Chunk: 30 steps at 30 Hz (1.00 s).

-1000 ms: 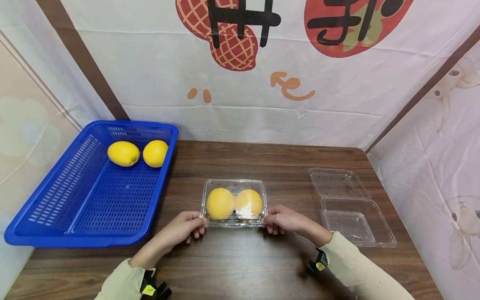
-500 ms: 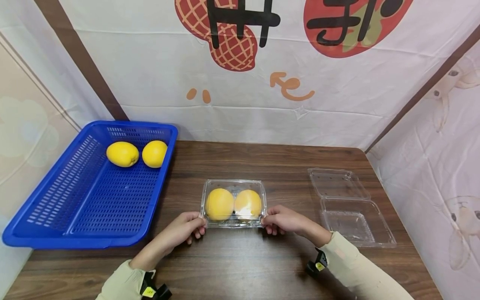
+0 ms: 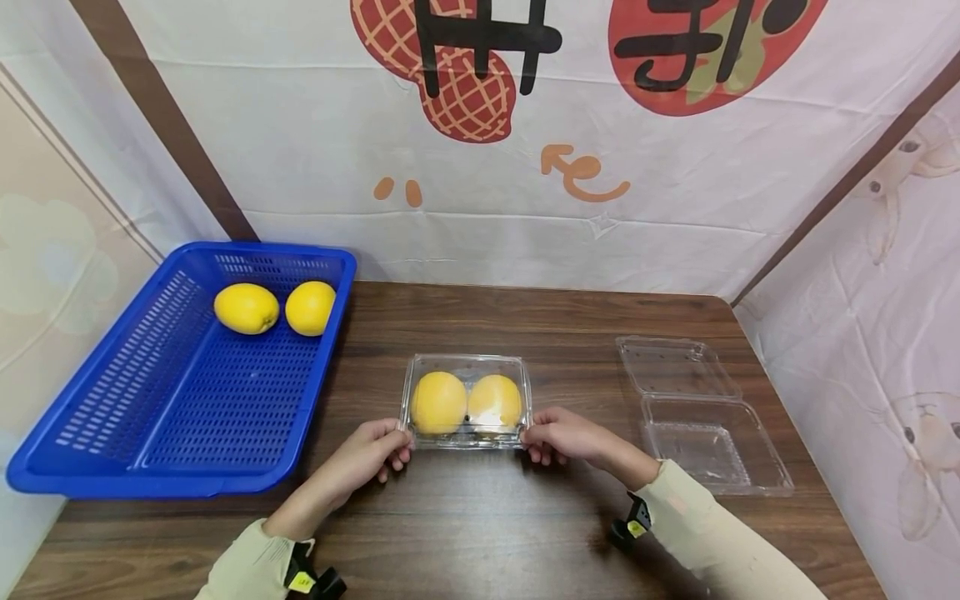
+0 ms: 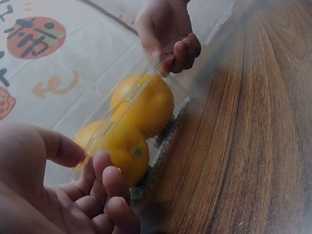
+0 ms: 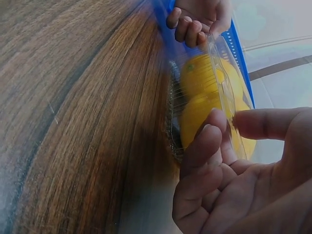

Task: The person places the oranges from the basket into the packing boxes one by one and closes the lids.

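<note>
A clear plastic clamshell box (image 3: 465,442) with its lid down stands mid-table in the head view. Inside it lie two yellow-orange fruits that look like oranges, a left one (image 3: 439,403) and a right one (image 3: 495,403). My left hand (image 3: 372,451) pinches the rim at the box's front left corner, thumb above and fingers curled below. At the front right corner my right hand (image 3: 561,437) pinches the same rim. Both wrist views show thumb and fingertips meeting on the clear edge, with the fruits (image 4: 124,151) close behind it.
At the left stands a blue plastic basket (image 3: 217,483) holding two yellow fruits (image 3: 246,308) at its far end. A second clear clamshell box (image 3: 701,442) lies open at the right. A printed cloth wall (image 3: 300,167) rises behind the wooden table (image 3: 480,533).
The box with the two fruits has shifted slightly away from me, and both hands have moved with it, still pinching its corners. The basket and the other box stay put.
</note>
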Motion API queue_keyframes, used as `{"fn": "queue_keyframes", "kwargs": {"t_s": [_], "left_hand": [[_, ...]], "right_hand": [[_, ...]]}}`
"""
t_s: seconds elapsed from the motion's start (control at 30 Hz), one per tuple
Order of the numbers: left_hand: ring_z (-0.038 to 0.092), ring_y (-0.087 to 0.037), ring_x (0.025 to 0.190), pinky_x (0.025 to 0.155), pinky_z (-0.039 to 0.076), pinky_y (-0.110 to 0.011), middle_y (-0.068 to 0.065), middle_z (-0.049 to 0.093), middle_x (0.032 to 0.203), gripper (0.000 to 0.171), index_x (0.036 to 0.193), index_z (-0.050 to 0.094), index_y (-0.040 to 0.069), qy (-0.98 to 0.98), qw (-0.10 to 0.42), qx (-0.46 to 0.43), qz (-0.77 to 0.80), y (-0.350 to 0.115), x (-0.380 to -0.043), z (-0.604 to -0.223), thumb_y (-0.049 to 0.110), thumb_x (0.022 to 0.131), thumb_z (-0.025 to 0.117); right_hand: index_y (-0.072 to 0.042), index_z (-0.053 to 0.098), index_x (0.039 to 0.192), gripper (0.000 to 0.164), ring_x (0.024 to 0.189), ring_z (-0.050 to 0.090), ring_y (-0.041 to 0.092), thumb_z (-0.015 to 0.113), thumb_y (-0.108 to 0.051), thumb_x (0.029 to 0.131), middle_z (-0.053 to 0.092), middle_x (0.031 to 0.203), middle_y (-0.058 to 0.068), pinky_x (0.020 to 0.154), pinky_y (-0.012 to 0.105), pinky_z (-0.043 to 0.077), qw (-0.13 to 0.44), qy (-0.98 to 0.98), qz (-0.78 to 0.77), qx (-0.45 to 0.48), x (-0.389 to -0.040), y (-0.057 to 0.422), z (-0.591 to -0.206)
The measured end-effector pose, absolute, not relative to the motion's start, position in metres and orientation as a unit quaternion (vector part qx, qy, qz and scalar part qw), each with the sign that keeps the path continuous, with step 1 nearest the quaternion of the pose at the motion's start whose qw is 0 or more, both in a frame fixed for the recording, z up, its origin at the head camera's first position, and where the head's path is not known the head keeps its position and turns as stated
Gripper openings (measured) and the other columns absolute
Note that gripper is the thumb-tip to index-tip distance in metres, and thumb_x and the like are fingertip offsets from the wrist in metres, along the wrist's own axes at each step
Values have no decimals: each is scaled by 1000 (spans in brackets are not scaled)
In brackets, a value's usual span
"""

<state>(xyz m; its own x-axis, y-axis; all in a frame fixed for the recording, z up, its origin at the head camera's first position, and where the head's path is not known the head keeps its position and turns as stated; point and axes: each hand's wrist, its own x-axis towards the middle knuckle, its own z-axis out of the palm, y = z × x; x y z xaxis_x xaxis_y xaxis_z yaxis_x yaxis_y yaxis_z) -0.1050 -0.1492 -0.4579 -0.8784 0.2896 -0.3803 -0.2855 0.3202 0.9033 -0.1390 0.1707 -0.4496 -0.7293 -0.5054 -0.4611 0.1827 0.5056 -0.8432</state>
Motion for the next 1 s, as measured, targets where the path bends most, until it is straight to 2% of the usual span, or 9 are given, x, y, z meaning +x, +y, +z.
{"fn": "queue_keyframes", "kwargs": {"t_s": [0.3, 0.6, 1.0], "left_hand": [[53, -17, 72, 54, 45, -25, -5, 57, 80, 19, 94, 61, -3, 775, 210, -45, 595, -145, -110, -460, 11, 100, 49], [54, -16, 72, 53, 45, -25, -5, 58, 82, 23, 100, 62, -4, 768, 175, -76, 612, -142, -118, -464, 14, 105, 48], [54, -14, 72, 53, 45, -23, -5, 56, 83, 26, 101, 59, -6, 751, 114, -113, 640, -135, -136, -468, 15, 107, 44]], "right_hand": [[-4, 59, 78, 19, 55, 48, 13, 55, -14, 94, 58, 66, 0, 47, 22, 35, 321, 792, -510, -92, -145, 165, -452], [-5, 59, 79, 21, 59, 52, 11, 53, -14, 97, 59, 68, -1, 48, 22, 36, 296, 793, -529, -71, -157, 158, -455], [2, 61, 87, 23, 59, 54, 12, 52, -15, 100, 59, 68, 0, 48, 22, 38, 252, 796, -549, -27, -174, 142, -459]]}}
